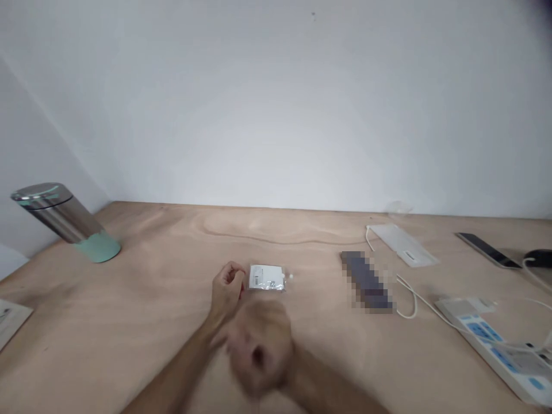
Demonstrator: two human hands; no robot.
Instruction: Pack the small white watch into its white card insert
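The left hand [226, 290] is held above the tabletop with its fingers curled inward in a loose closure, and no object is seen pinched between them. Its fingertips are positioned at the left edge of the clear plastic packet [267, 278], but whether contact is made cannot be determined. The right hand [259, 351] is located nearer the viewer, just below the left hand, and is blurred by motion, so its finger state cannot be determined. The packet is laid flat on the plywood tabletop [302, 244], with a white label visible on its upper face and a small white tip protruding at its right end. To the right of the packet, a dark rectangular object [366, 282] is placed, its detail obscured by pixelation. Beyond it, a white cable [405, 299] is routed across the surface, and a flat white sleeve [403, 244] is positioned near the far edge. A white power strip with blue markings [491, 345] is located at the lower right. A smartphone [487, 250] is laid further back, with a black object [539, 259] just beside it. At the far left, a stainless-steel cylinder with a mint-green base [64, 218] is placed near the back corner, and a sheet of printed paper [11, 322] is seen at the left edge. A white wall [276, 103] is present behind the tabletop.
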